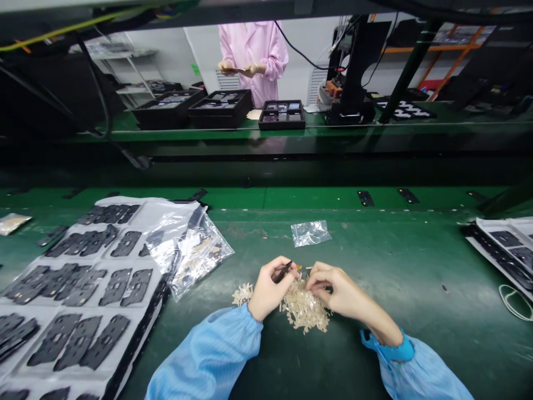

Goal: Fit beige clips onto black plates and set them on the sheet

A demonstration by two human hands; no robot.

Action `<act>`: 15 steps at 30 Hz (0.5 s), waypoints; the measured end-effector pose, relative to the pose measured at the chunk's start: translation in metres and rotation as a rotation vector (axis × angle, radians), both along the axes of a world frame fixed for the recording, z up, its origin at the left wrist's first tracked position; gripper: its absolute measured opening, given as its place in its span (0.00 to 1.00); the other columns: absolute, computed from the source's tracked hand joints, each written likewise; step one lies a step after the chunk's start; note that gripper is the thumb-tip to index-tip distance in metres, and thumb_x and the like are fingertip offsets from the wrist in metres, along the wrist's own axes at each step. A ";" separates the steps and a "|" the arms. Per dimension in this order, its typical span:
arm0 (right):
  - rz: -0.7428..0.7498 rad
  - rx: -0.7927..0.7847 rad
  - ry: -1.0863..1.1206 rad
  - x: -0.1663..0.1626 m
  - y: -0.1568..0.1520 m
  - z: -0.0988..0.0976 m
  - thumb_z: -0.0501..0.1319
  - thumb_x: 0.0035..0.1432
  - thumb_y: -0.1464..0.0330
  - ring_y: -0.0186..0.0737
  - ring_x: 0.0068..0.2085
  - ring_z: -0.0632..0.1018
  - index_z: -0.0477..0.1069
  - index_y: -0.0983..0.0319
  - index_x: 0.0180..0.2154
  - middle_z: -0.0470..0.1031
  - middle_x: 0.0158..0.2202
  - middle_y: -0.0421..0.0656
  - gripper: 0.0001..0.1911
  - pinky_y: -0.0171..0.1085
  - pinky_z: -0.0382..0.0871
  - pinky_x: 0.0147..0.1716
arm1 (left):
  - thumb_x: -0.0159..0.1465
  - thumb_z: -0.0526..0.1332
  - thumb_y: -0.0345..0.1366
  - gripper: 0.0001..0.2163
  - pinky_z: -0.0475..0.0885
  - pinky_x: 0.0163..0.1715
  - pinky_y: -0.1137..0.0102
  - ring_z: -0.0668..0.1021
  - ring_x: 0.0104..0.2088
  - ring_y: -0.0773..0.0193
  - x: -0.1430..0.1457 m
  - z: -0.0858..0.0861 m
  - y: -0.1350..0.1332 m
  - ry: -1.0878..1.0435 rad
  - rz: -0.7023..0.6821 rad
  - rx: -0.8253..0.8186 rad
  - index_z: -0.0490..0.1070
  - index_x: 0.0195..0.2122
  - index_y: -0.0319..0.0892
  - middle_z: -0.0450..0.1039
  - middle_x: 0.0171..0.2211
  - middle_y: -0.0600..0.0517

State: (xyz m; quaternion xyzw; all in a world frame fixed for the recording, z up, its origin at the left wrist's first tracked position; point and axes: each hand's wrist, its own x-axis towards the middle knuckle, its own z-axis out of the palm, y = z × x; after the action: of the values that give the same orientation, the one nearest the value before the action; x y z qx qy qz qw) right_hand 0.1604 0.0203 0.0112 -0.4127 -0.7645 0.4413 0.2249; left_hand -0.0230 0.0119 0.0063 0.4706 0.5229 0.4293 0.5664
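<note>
A heap of small beige, irregular pieces [306, 311] lies on the green table in front of me. At its upper left edge, my left hand [270, 288] is closed around a slim dark tool [283, 271], whose kind I cannot make out. From the right, my right hand [335, 286] reaches over the heap with its fingertips pinched together. A tiny pale and orange bit shows between the two hands, but what the right fingers hold is hidden. Partly behind my left wrist is a smaller pile of similar pieces [242, 294].
To the left, a white tray [154, 278] holds black flat parts, with a clear bag of pieces [200, 253] over its corner. A small clear bag [310, 233] lies ahead. At right are another tray [491, 230] and a loop [514, 303]. Beyond stands a person in pink [266, 61].
</note>
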 end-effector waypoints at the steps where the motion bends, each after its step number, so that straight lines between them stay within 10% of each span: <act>1: 0.029 0.018 0.005 0.000 0.000 0.000 0.57 0.51 0.80 0.38 0.35 0.76 0.76 0.61 0.31 0.74 0.33 0.43 0.12 0.35 0.70 0.35 | 0.55 0.62 0.37 0.07 0.65 0.20 0.77 0.69 0.19 0.73 0.000 0.000 0.000 -0.003 -0.002 0.004 0.68 0.29 0.38 0.73 0.24 0.53; 15: -0.290 -0.395 0.357 -0.015 0.003 -0.004 0.63 0.52 0.60 0.29 0.18 0.69 0.72 0.64 0.31 0.68 0.23 0.37 0.13 0.30 0.68 0.16 | 0.55 0.62 0.38 0.08 0.66 0.20 0.76 0.68 0.19 0.73 0.003 0.001 -0.003 -0.004 -0.090 -0.011 0.68 0.29 0.38 0.70 0.24 0.54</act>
State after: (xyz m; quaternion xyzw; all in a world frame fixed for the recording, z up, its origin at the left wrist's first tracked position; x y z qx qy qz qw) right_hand 0.1449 0.0231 0.0075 -0.4691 -0.5452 0.6104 0.3318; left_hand -0.0196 0.0085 0.0068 0.4896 0.5025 0.4014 0.5888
